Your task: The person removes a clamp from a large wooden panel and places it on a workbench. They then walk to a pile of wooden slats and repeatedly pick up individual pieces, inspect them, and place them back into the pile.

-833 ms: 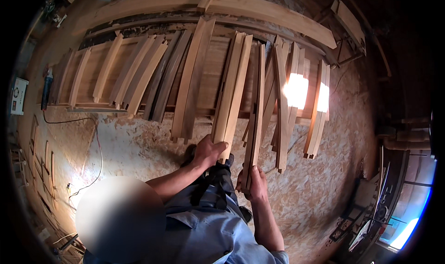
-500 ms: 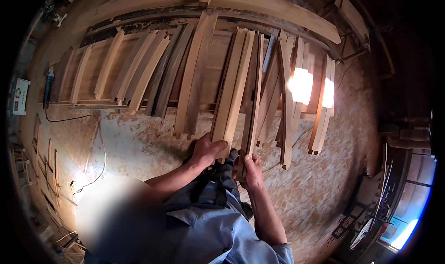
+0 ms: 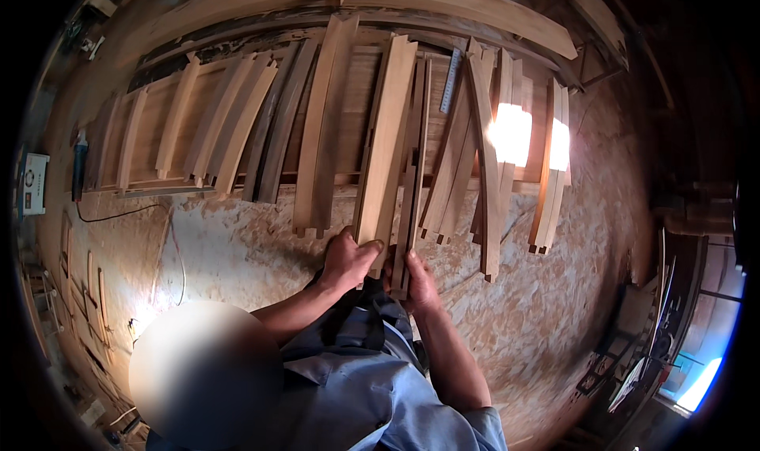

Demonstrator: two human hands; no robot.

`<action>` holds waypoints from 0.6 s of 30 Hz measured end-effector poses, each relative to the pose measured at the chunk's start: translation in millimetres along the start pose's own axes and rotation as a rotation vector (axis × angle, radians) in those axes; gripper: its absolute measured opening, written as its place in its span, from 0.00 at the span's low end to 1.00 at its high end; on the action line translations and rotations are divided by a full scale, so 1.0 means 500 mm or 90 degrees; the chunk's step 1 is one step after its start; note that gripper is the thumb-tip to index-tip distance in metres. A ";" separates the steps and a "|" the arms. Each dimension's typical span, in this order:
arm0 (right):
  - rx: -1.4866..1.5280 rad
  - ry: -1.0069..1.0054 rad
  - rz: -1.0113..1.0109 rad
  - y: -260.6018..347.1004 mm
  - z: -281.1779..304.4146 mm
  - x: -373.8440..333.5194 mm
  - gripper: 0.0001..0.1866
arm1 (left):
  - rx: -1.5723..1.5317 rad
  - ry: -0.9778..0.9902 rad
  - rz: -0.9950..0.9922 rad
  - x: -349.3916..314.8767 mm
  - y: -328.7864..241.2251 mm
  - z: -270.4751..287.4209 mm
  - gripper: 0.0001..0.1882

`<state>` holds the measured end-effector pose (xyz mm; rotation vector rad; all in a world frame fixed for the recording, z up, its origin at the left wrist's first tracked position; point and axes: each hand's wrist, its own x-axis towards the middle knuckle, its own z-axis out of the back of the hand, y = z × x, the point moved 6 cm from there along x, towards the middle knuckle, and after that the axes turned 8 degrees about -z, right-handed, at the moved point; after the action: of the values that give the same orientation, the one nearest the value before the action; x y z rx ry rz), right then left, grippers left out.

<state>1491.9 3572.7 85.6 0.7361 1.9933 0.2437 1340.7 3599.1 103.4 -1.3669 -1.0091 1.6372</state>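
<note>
My left hand (image 3: 350, 259) is closed around the near end of a pale wooden strip (image 3: 385, 142), its thumb lying over the top face. Close beside it, my right hand (image 3: 419, 281) grips the near end of a darker, narrow grooved wooden strip (image 3: 412, 190), thumb on its edge. Both strips run away from me, their far ends over the bench. A brown strip lies along the pale one's right side; whether my left hand holds it too is hidden. Left of my hands, a wide two-toned wooden piece (image 3: 321, 134) rests with its near end overhanging the bench edge.
More wooden strips (image 3: 253, 126) lie side by side across the bench (image 3: 356, 178), several with notched ends. A ruler (image 3: 451, 79) is among those on the right. A corded blue tool (image 3: 80, 162) and a white box (image 3: 33, 183) are at far left. Bright sunlight strikes strips at right.
Both hands have shifted slightly left. The pale strip has turned up over its neighbour, and the dark strip has moved left, closer to it, uncovering more of the ruler.
</note>
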 end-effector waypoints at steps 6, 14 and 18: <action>0.017 -0.010 -0.015 -0.004 0.001 0.003 0.19 | -0.117 0.080 -0.017 0.010 0.038 -0.001 0.10; 0.030 -0.039 0.008 -0.001 0.002 0.008 0.19 | -0.137 0.124 -0.012 0.016 0.051 -0.002 0.12; 0.023 -0.057 0.012 -0.014 0.019 0.018 0.20 | -0.105 0.130 -0.003 0.017 0.060 0.003 0.12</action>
<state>1493.9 3571.5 71.0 0.7757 1.9112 0.1832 1336.1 3594.7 72.9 -1.6043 -1.0423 1.4027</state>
